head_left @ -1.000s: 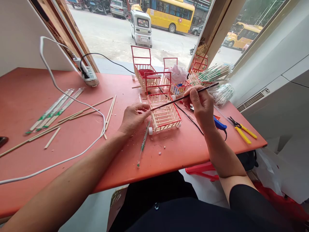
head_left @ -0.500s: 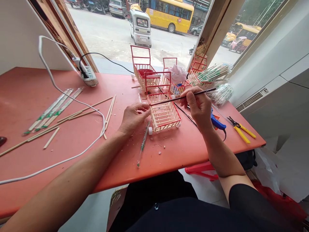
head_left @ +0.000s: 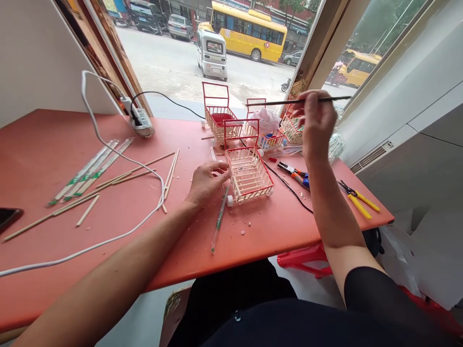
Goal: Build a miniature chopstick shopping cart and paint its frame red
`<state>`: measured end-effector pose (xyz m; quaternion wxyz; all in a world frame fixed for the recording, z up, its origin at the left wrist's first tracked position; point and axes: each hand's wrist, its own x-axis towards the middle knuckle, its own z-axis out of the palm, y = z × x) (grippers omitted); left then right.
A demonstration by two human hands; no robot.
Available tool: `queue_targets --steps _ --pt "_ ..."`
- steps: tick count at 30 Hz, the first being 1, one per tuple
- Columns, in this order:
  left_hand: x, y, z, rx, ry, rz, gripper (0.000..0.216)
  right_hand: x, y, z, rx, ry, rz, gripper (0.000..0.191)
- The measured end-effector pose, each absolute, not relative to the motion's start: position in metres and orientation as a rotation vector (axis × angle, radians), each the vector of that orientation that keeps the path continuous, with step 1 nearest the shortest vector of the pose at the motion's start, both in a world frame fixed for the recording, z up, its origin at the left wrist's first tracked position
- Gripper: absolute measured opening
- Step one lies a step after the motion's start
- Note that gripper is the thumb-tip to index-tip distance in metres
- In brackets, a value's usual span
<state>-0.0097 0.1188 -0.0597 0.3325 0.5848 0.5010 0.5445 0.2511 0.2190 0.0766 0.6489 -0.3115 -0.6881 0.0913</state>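
Observation:
A miniature shopping cart (head_left: 257,192) of pale wooden sticks, with red-painted rims and handle and white wheels, stands upright on the red table (head_left: 188,246). At its left side, my left hand (head_left: 209,182) is closed, thumb and fingers pinching the upper edge near the back corner. My right hand (head_left: 319,120) is raised to the right, above the table, closed around a thin dark paintbrush (head_left: 273,102). The brush lies nearly level, its tip pointing left and apart from the cart. A stick in a clear and green wrapper (head_left: 221,212) lies beside the front left wheel.
Behind stand more small carts, one with a red filling (head_left: 221,118), one with a pale cloth (head_left: 266,119). Pliers (head_left: 289,169) and yellow-handled pliers (head_left: 360,202) lie right. Bare sticks (head_left: 135,168), wrapped chopsticks (head_left: 90,171), a white cable (head_left: 161,180) and a power strip (head_left: 142,123) lie left.
My right hand has lifted the paintbrush off the cart's rim, up and to the right. My left hand stays at the cart's left side. The view has shifted slightly.

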Motion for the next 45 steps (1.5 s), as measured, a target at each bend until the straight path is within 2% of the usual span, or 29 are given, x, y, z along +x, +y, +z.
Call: queue_targets --steps 3,7,15,32,45 --pt "-0.009 0.119 -0.061 1.528 1.319 1.429 0.031 0.232 0.273 0.076 -0.818 -1.711 0.275 0.044" --pt "-0.009 0.120 -0.061 1.552 1.307 1.428 0.028 0.201 0.328 0.072 -0.875 -1.879 0.433 0.034" --pt "-0.009 0.118 -0.059 1.568 1.313 1.415 0.025 0.165 0.367 0.065 -1.043 -2.009 0.597 0.019" --pt "-0.008 0.117 -0.058 1.549 1.309 1.414 0.025 0.180 0.357 0.058 -0.938 -1.838 0.668 0.020" --pt "-0.009 0.117 -0.059 1.553 1.311 1.402 0.025 0.179 0.341 0.045 -0.925 -1.996 0.651 0.023"
